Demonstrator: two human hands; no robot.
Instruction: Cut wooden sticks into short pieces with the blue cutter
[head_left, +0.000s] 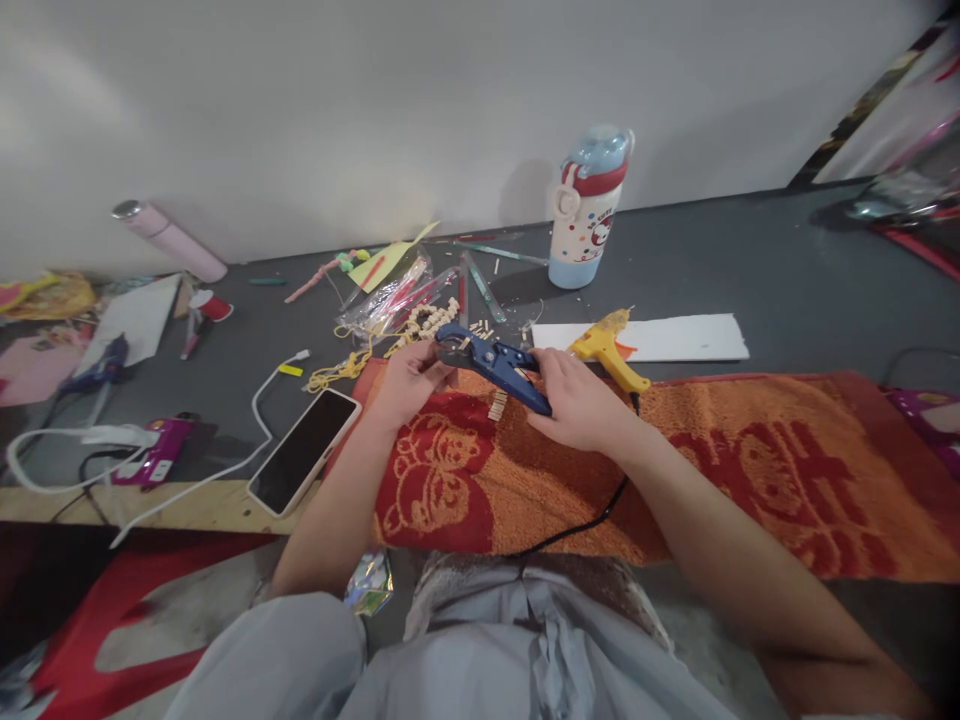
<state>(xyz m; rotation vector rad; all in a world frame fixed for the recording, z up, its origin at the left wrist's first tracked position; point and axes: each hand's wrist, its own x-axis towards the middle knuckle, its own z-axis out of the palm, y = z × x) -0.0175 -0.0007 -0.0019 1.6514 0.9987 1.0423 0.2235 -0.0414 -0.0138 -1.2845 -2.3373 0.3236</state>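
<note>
My right hand point(574, 398) is closed around the handles of a blue hand cutter point(501, 366), which points up and to the left. At the cutter's head my left hand point(412, 380) is closed, fingers pinched together beside the jaws. What those fingers hold is too small and hidden to make out. Short pale wooden pieces point(497, 405) lie on the orange and red towel point(555, 490) below the cutter, and more loose bits point(480, 327) are scattered just behind it. A curved strand of pale pieces point(431, 320) rests beyond my left hand.
A yellow glue gun point(606, 348) lies by a white board point(690, 338), its black cord crossing the towel. A bottle point(590, 210) stands behind. Left are a phone point(304, 452), a white cable point(259, 400), yellow cord point(341, 370), a purple power strip point(159, 450) and plastic packets point(397, 295).
</note>
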